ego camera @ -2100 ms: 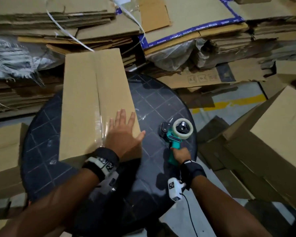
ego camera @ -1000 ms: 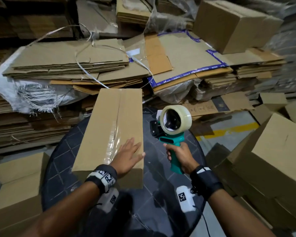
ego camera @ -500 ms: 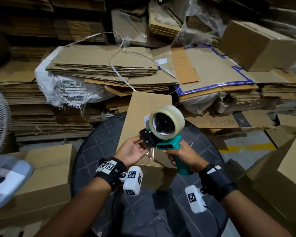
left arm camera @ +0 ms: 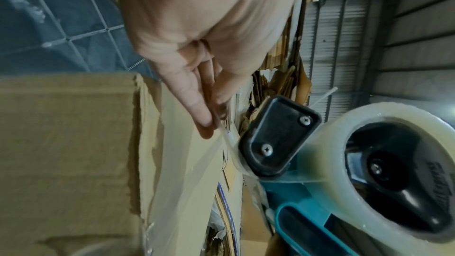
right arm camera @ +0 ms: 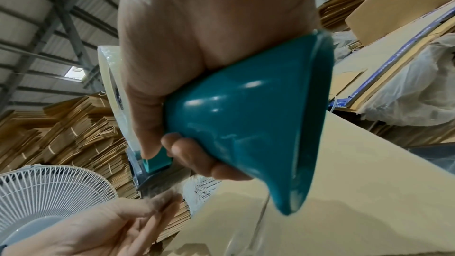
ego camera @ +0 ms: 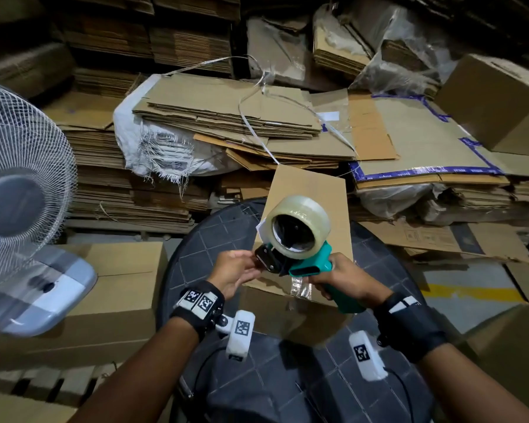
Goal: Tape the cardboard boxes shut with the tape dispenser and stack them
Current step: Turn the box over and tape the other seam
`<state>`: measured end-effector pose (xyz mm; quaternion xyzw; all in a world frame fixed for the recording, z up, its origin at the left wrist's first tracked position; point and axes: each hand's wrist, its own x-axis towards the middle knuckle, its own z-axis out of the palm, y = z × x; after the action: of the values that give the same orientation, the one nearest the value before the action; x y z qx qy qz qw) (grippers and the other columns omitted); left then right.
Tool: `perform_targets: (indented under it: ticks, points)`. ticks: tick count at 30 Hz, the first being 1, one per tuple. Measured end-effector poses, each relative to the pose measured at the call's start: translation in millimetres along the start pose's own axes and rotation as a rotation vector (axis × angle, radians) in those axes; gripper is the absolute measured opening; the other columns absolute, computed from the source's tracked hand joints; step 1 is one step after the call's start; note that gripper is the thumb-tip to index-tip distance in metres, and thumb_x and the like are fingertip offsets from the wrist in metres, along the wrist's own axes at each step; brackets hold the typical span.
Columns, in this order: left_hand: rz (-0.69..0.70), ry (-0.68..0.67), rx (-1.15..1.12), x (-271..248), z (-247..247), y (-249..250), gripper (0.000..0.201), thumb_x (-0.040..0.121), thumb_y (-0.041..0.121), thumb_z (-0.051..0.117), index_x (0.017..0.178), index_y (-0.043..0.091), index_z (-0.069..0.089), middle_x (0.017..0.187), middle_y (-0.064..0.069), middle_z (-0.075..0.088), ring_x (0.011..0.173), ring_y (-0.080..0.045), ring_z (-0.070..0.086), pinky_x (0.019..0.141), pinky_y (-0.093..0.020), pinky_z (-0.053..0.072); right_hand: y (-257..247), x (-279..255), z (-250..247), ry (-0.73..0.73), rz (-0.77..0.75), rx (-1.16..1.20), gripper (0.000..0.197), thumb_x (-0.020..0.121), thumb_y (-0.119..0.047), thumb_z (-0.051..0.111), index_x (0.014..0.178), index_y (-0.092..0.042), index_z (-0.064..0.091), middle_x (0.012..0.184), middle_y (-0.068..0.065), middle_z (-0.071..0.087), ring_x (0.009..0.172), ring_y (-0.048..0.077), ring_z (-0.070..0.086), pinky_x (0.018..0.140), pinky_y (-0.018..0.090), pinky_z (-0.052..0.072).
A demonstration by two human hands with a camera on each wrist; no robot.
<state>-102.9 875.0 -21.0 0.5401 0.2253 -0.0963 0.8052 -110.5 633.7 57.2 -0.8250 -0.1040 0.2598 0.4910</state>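
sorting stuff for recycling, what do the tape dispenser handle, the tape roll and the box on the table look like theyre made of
Tape dispenser handle: teal, probably hard moulded plastic; it is smooth and glossy with highlights.
Tape roll: clear glossy film, likely plastic packing tape; it looks milky where wound thick.
Box: matte brown cardboard, seemingly corrugated, with a rough torn edge in the left wrist view.

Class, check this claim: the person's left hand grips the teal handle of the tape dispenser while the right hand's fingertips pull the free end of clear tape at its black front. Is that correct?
Not quite: the hands are swapped. The right hand grips the teal-handled tape dispenser, and the left hand pinches the free end of clear tape at its black front. The head view shows it; both wrist views confirm.
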Motion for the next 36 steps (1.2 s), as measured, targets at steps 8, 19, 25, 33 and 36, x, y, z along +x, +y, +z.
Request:
perform_targets:
  ticks: [8,19,25,33,36]
  points:
    - [0.139,0.059,0.105,-10.3,-32.1,2.2,0.017,0.090,-0.016,0.058,0.089,-0.003,0.069,0.090,-0.021,0.073,0.066,-0.018,0.074,0.065,-0.024,0.061,11.1,-4.5,1.1,-0.024,-0.004,-0.115,0.009,0.087,-0.007,0.073,0.090,0.001,0.069,0.068,0.005,0.066,0.060,0.018,0.058,0.056,0.027,0.046]
    - [0.244,0.066,0.116,-5.3,-58.8,-18.9,0.015,0.087,-0.010,0.068,0.097,-0.001,0.072,0.091,-0.012,0.075,0.073,-0.020,0.075,0.065,-0.018,0.058,34.5,3.3,-5.9,-0.031,0.020,-0.231,0.022,0.081,-0.018,0.075,0.093,0.000,0.070,0.082,0.021,0.071,0.064,0.022,0.062,0.059,0.033,0.049]
    - [0.266,0.084,0.110,0.0,-70.3,-36.4,0.015,0.088,-0.010,0.067,0.098,0.001,0.072,0.091,-0.012,0.075,0.073,-0.020,0.075,0.066,-0.019,0.058,33.5,9.9,0.4,-0.041,0.062,-0.289,0.034,0.068,-0.030,0.072,0.090,-0.003,0.071,0.081,0.017,0.073,0.064,0.020,0.063,0.059,0.035,0.050]
    - [0.213,0.119,0.233,20.8,-65.5,-71.3,0.018,0.091,-0.009,0.063,0.106,-0.004,0.070,0.095,-0.017,0.073,0.066,-0.009,0.073,0.065,-0.017,0.058,30.7,19.3,0.3,-0.046,0.059,-0.459,0.021,0.074,-0.020,0.077,0.092,-0.008,0.072,0.089,0.008,0.075,0.083,0.027,0.069,0.081,0.048,0.056]
    - [0.242,0.135,0.302,27.1,-63.8,-81.2,0.018,0.091,-0.008,0.064,0.107,-0.005,0.072,0.084,-0.004,0.074,0.071,-0.010,0.071,0.067,-0.022,0.059,30.9,21.9,-0.1,-0.060,0.062,-0.481,0.034,0.065,-0.031,0.073,0.091,-0.008,0.073,0.089,0.008,0.075,0.083,0.027,0.069,0.081,0.050,0.056]
